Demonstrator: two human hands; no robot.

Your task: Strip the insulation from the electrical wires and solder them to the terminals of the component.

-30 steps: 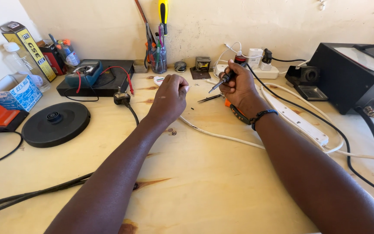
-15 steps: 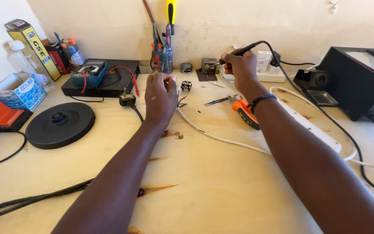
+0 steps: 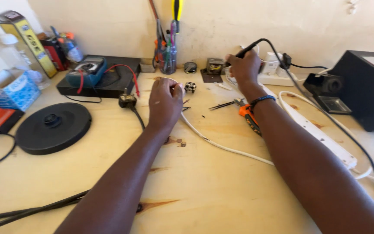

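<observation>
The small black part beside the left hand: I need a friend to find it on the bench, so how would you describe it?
Start at the pen cup standing against the back wall, then come forward onto the wooden bench. The small black part lies there, just right of the left hand. Unlike the black plug left of that hand, it has no cable and shows pale metal bits.

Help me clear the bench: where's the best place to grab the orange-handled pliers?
Probably the orange handles, from above on the near side. They lie flat on the bench, pointing toward the person, while the right forearm crosses just beside them.
</observation>
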